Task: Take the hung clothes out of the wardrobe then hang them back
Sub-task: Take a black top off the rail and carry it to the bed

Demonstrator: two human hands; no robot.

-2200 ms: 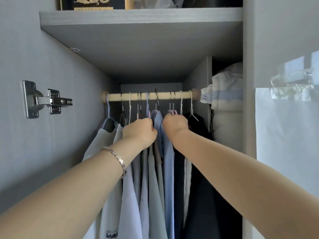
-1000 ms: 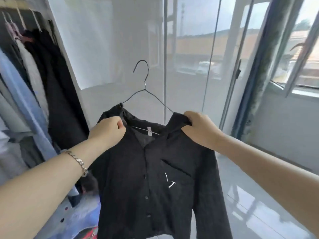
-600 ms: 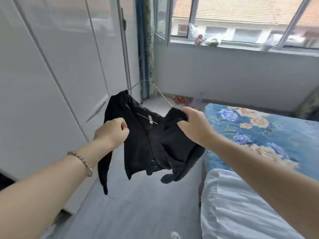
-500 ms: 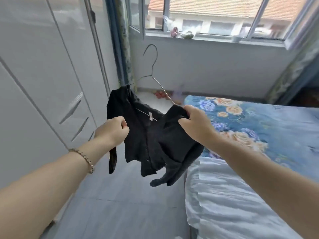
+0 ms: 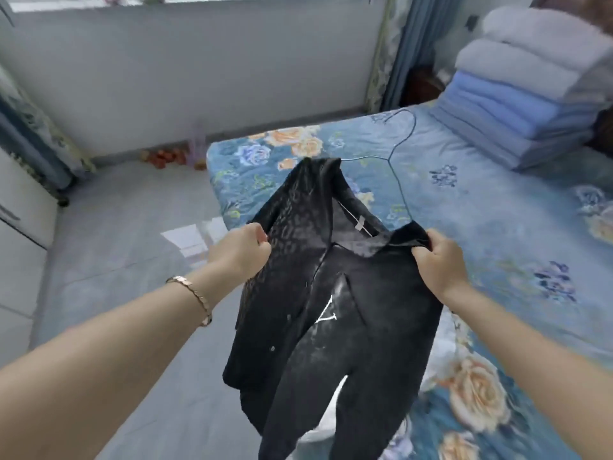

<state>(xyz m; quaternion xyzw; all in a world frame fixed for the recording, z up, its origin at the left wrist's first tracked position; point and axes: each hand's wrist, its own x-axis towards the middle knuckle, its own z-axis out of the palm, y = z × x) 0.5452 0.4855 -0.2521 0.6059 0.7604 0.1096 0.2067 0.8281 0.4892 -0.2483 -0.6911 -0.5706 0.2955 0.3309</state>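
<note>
A black button shirt (image 5: 351, 303) with a small white mark on its chest pocket hangs on a thin wire hanger (image 5: 396, 161) over the near edge of the bed. My left hand (image 5: 240, 252) grips the shirt's left shoulder. At the other shoulder my right hand (image 5: 438, 260) pinches the cloth. The hanger's hook tips away from me over the bedspread. The wardrobe's rail is out of view.
A bed with a blue flowered cover (image 5: 481, 234) fills the right side, with folded blankets (image 5: 530, 88) stacked at its far end. Grey tiled floor (image 5: 126, 260) lies to the left. A white cabinet (image 5: 20, 200) and curtains (image 5: 394, 51) stand along the walls.
The shirt came off the wardrobe rail in both hands. I turned from the wardrobe toward the bed, and the shirt now hangs lower over the bed's edge, hanger hook tipped forward.
</note>
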